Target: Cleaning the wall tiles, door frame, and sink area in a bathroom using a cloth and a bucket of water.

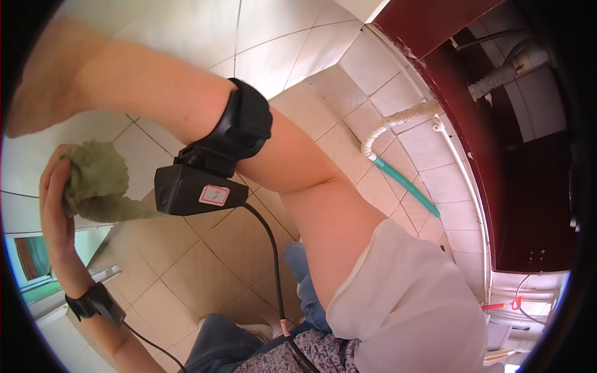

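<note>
The green cloth (102,171) extends rightward from the left hand (56,199), fingers (55,171) clamped on its left edge; finger state at the blurred right hand (40,87) cannot be determined.

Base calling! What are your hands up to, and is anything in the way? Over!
Left hand gripping green cloth. Right hand blurred at upper left, grip unclear. Right forearm with black box crosses mid-view.

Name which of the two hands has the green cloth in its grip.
The left hand, the lower one in the picture: its fingers grip the crumpled green cloth. The blurred right hand is above, apart from it.
</note>
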Demonstrator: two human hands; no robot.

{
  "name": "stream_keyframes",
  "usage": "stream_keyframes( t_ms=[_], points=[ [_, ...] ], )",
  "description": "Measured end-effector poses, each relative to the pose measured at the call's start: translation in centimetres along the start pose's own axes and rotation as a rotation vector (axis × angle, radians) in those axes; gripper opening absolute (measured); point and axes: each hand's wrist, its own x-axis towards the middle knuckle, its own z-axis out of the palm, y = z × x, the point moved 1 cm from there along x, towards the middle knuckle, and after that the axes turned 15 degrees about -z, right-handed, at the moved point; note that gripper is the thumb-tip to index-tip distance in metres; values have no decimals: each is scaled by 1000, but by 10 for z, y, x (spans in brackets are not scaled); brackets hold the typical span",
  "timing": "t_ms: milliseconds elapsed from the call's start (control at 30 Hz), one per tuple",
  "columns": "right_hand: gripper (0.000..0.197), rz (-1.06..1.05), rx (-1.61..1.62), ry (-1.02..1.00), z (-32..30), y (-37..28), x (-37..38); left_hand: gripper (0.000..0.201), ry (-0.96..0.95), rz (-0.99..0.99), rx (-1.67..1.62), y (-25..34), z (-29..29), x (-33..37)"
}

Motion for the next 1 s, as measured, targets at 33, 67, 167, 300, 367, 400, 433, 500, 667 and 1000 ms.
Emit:
stream_keyframes(
  t_ms=[33, 67, 167, 300, 367, 400, 433, 500, 667, 1000],
  points=[
    [34, -8, 6, 10, 2, -2, 1, 34, 9, 2, 10, 9, -2, -9],
    [35, 61, 49, -43, -3, -7, -3, 33, 65, 37, 22, 15, 0, -15],
    [39, 274, 211, -181, -17, -23, -18, 35, 164, 75, -37, 18, -26, -24],
    [46, 363, 270, -279, -15, -31, -20, 37, 374, 145, -273, 8, -78, -29],
    [48, 377, 344, -292, -9, -29, -24, 35, 584, 181, -361, 16, -76, -30],
    [51, 387, 422, -301, -5, -29, -26, 35, 620, 202, -356, 19, -72, -33],
    [51, 383, 427, -302, -2, -29, -27, 35, 611, 219, -326, 22, -69, -36],
    [58, 305, 512, -357, 3, -29, -29, 34, 574, 252, -262, 28, -55, -42],
    [53, 246, 593, -350, 18, -28, -37, 33, 521, 294, -92, 40, -23, -46],
    [46, 335, 838, -440, 43, -28, -45, 35, 532, 405, 184, 37, -47, -41]
  ],
)
